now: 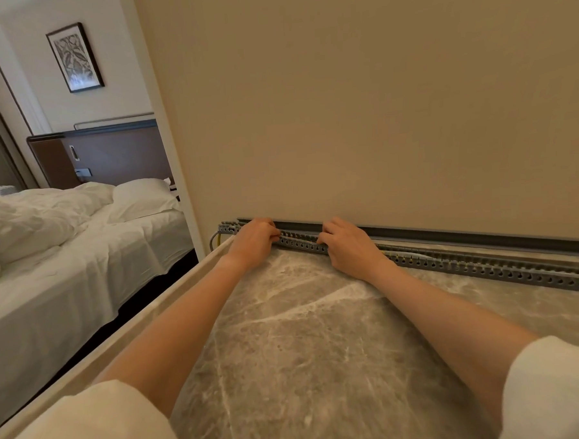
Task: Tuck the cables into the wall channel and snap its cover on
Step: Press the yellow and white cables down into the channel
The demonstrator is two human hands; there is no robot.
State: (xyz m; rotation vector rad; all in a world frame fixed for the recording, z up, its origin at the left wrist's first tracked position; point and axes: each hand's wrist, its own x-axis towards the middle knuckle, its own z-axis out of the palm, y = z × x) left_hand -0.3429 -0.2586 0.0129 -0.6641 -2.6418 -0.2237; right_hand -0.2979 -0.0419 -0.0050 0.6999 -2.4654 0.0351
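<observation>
Grey slotted wall channel (485, 266): runs along the far edge of the marble table (304, 336), at the foot of the beige wall (342, 99). Dark cover strip (466, 235): lies just behind the channel against the wall, not seated along the right stretch. Cables (407, 255): pale and yellow strands inside the open channel to the right; a loop (213, 240) emerges past its left end. Left hand (254, 238): curled over the channel near its left end, fingers bent onto the top edge; grip narrow, on channel and cover. Right hand (348, 244): just beside it, fingertips pressing the same edge; whether that grip encloses anything cannot be told. Beyond: bed (81, 247), pillow (143, 198), framed picture (74, 57).
</observation>
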